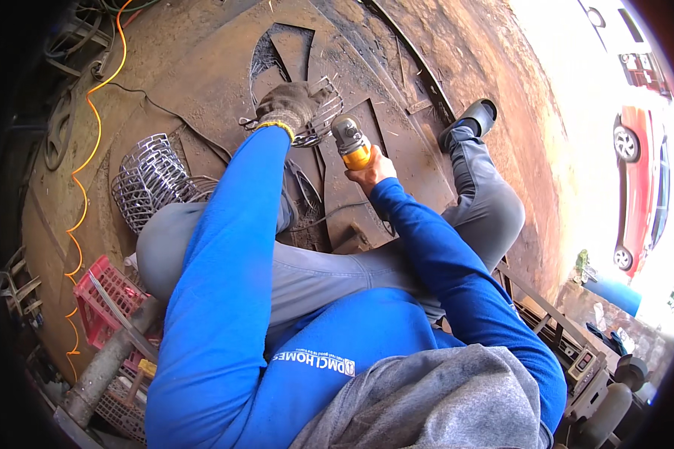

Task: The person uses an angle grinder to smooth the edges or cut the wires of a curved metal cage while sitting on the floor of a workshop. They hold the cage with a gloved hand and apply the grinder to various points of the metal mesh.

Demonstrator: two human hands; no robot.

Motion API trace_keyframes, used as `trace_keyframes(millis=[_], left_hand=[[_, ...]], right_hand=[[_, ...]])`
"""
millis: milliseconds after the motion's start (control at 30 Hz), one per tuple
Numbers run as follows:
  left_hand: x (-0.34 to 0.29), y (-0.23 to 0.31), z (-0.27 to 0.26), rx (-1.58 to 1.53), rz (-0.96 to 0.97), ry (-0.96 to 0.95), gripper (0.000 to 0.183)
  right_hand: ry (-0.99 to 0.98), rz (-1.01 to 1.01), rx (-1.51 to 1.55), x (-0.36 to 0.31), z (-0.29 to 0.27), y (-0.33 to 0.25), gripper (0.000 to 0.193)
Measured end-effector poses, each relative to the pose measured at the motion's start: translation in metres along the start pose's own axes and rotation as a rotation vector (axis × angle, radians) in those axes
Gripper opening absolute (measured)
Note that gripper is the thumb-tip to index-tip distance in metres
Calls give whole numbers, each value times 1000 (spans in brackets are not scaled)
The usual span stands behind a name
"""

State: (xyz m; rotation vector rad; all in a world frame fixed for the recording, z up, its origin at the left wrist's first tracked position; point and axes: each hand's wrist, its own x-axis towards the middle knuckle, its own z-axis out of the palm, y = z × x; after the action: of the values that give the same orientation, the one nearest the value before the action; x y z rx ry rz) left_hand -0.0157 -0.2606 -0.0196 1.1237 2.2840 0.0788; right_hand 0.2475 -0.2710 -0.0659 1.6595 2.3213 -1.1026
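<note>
My left hand (286, 105), in a dark knit glove with a yellow cuff, is closed on a curved metal wire frame (328, 114) above the brown metal plate. The frame's bars stick out on both sides of the glove. Bare, my right hand (372, 172) wraps round the yellow body of an angle grinder (353, 150). The grinder's grey metal head points away from me and lies just right of the wire frame; I cannot tell if they touch. Left of my knee lies a pile of similar wire frames (151, 179).
Rusty plates with cut-out openings (292, 49) cover the floor ahead. An orange coiled hose (86, 176) runs down the left, near a red plastic crate (108, 295). A dark cable (176, 116) crosses the plate. A red car (636, 179) stands far right.
</note>
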Motion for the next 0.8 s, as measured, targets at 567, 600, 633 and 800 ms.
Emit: trace_keyframes(millis=[567,600,633,800], left_hand=[[-4,3,-3,16,5,16,65],[-4,3,-3,2,10,11,65],[-5,3,-4,-12,14,6,65],[-2,5,-5,26,-38,-38,65]], right_hand=[[-12,19,21,5,6,2,75],[0,31,25,5,6,2,74],[12,43,29,4,7,2,74],[10,73,55,6,6,1,73]])
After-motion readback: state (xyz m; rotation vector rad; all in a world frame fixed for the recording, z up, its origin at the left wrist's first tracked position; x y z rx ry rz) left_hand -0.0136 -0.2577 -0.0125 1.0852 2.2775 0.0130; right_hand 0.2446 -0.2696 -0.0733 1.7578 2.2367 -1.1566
